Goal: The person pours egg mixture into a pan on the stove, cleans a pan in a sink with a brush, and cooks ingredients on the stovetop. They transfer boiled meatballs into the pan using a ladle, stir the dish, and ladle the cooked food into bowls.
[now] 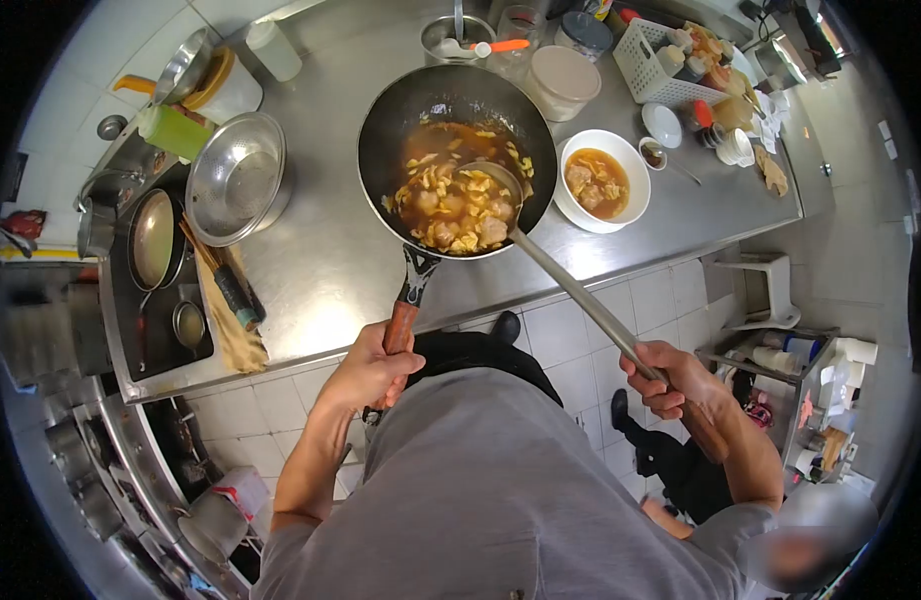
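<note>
My left hand (373, 364) is wrapped round the wooden handle of a dark wok (396, 115), which is over the steel counter's front part. Brown soup with pale meat pieces and yellow egg-like bits (446, 200) lies in the wok. In my right hand (671, 380) is the long handle of a metal ladle (571, 283); its bowl rests in the soup, partly under it, at the wok's right side. Just right of the wok, a white bowl (636, 190) holds similar soup with meat pieces. A small white cup (653, 153) of dark contents is beside that bowl.
On the left of the steel counter (311, 280) are a metal colander (239, 180) and a sink with pans (156, 240). Lidded tubs (565, 82) and a white basket of bottles (646, 65) stand at the back. Another person (681, 460) is at the lower right, near a white stool (766, 290).
</note>
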`<state>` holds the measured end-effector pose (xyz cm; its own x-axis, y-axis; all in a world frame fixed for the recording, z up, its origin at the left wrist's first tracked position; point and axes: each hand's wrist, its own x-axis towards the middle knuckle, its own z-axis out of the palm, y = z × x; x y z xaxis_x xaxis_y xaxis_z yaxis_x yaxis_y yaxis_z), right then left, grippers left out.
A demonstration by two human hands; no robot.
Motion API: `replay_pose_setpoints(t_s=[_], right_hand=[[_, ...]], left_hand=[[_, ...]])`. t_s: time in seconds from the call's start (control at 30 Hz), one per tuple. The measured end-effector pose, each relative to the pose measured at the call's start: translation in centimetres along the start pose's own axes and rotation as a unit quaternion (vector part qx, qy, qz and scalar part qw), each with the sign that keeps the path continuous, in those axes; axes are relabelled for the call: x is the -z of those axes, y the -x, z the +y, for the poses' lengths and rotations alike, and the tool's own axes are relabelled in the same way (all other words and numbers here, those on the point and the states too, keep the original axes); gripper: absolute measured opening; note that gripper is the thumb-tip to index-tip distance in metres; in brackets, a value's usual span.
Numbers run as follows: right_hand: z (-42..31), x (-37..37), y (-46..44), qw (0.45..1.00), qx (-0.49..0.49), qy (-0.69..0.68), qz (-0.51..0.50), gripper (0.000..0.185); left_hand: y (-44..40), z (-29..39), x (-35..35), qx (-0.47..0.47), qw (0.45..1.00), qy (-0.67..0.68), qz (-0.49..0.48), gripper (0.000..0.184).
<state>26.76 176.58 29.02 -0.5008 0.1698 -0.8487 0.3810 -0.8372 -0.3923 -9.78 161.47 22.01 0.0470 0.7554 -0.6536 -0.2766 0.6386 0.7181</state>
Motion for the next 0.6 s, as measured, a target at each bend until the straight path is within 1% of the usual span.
replay_pose_setpoints(t_s=[0.07, 0.1, 0.2, 0.33, 0.5, 0.6], right_hand=[[0.5, 0.3, -0.3, 0.994, -0.029, -0.086, -0.059, 0.036], [0.8, 0.3, -0.4, 0.994, -0.025, -0.088, -0.060, 0.036], [1.7, 0.2, -1.0, 0.973, -0.030, -0.170, -0.150, 0.035], [2.1, -1.0, -0.9, 0.963, -0.003, -0.210, -0.170, 0.034], [1.7, -1.9, 0.3, 0.961, 0.010, -0.228, -0.159, 0.034], [1.4, -2.5, 1.3, 0.959, 0.034, -0.233, -0.156, 0.034]], left_hand=[[0.0, -0.4, -0.2, 0.010, 1.000, 0.004, 0.009, 0.022], [-0.1, -0.5, -0.3, 0.008, 1.000, 0.001, 0.008, 0.022], [0.0, -0.7, -0.7, 0.002, 0.999, 0.040, 0.003, 0.024], [-0.1, -0.8, -1.0, 0.004, 0.998, 0.057, -0.005, 0.026], [-0.5, -0.2, -1.2, 0.018, 0.998, 0.048, -0.020, 0.026], [-0.7, 0.0, -1.4, 0.018, 0.998, 0.051, -0.022, 0.027]])
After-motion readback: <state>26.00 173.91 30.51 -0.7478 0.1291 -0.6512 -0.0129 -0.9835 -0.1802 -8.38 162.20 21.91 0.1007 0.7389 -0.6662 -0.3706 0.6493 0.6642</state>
